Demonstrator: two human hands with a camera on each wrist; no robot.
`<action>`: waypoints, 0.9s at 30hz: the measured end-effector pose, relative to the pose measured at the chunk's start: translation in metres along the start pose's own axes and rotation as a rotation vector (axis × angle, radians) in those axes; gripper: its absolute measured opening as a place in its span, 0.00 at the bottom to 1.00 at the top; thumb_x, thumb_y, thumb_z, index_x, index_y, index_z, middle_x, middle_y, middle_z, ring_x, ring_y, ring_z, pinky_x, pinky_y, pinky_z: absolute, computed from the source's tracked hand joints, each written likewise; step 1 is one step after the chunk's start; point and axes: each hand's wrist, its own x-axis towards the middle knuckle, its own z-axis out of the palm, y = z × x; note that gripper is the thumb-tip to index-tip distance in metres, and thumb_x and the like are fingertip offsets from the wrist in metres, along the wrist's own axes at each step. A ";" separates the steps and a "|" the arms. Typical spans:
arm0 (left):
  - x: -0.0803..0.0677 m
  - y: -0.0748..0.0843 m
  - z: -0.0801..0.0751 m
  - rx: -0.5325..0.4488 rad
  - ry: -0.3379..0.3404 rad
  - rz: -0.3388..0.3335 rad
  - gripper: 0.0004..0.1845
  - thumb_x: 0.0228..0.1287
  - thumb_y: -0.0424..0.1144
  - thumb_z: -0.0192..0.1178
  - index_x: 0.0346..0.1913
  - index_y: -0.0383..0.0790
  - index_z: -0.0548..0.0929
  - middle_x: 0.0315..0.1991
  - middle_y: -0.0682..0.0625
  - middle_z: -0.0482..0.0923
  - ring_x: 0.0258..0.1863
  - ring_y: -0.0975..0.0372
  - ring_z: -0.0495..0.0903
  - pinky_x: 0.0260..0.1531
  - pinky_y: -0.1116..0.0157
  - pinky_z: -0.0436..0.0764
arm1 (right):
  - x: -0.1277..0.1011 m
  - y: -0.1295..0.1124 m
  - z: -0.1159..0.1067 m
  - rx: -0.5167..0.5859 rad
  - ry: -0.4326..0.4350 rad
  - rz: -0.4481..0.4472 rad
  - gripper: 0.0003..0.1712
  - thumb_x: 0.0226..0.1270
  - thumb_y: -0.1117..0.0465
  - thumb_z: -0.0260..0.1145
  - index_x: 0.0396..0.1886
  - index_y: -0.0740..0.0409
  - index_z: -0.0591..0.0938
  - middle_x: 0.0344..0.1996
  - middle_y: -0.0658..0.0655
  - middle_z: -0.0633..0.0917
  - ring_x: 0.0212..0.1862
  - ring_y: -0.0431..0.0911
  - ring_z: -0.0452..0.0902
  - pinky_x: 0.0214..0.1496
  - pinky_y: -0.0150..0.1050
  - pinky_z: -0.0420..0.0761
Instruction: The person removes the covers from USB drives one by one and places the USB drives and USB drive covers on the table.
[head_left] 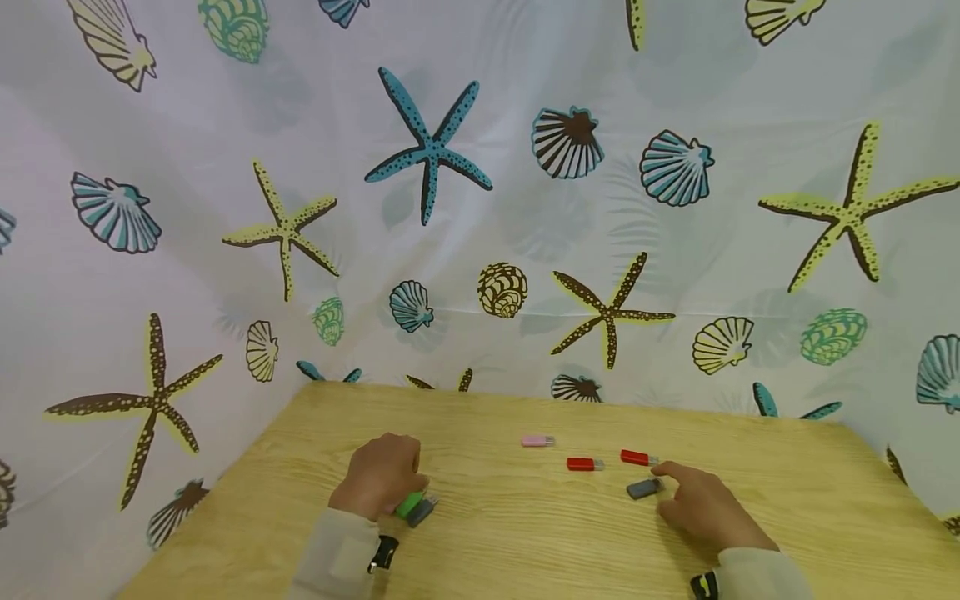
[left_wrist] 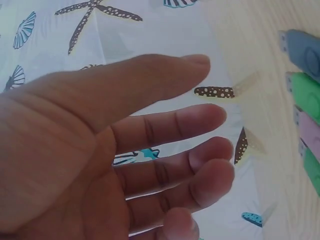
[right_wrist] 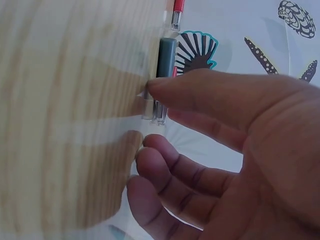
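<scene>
Under both grips spread one desk (head_left: 510, 550). The left grip (head_left: 377, 477), loosely curled, held nothing beside four flash drives (left_wrist: 307, 95): two green, one grey, one pink. At the right grip (head_left: 705, 504), pinching or not unclear, lay one grey drive (head_left: 641, 490); leftward beyond, two red drives (head_left: 582, 464), one pink drive (head_left: 536, 442).

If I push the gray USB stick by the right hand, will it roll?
Probably not: the gray USB stick looks flat and boxy. It may slide, since the table looks smooth. Its straight shape suggests it's stiff.
</scene>
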 end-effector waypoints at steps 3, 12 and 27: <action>0.000 0.004 -0.004 -0.029 0.013 0.027 0.13 0.55 0.39 0.71 0.23 0.44 0.75 0.19 0.56 0.74 0.16 0.64 0.71 0.18 0.65 0.71 | 0.002 -0.002 0.000 0.006 0.012 0.003 0.26 0.59 0.65 0.65 0.59 0.62 0.77 0.26 0.53 0.77 0.27 0.46 0.68 0.33 0.43 0.70; 0.001 0.028 -0.017 -0.051 0.102 0.095 0.14 0.54 0.38 0.71 0.23 0.44 0.74 0.19 0.56 0.70 0.16 0.64 0.67 0.18 0.65 0.66 | 0.007 -0.009 0.004 0.003 0.032 -0.026 0.16 0.59 0.65 0.66 0.48 0.58 0.81 0.36 0.55 0.82 0.26 0.46 0.66 0.34 0.44 0.70; 0.005 0.068 -0.009 -0.026 0.075 0.190 0.12 0.52 0.43 0.72 0.28 0.43 0.78 0.24 0.56 0.76 0.18 0.65 0.69 0.18 0.65 0.70 | 0.012 -0.012 0.008 -0.049 0.070 -0.033 0.08 0.57 0.62 0.71 0.34 0.57 0.81 0.32 0.52 0.82 0.30 0.46 0.70 0.38 0.47 0.74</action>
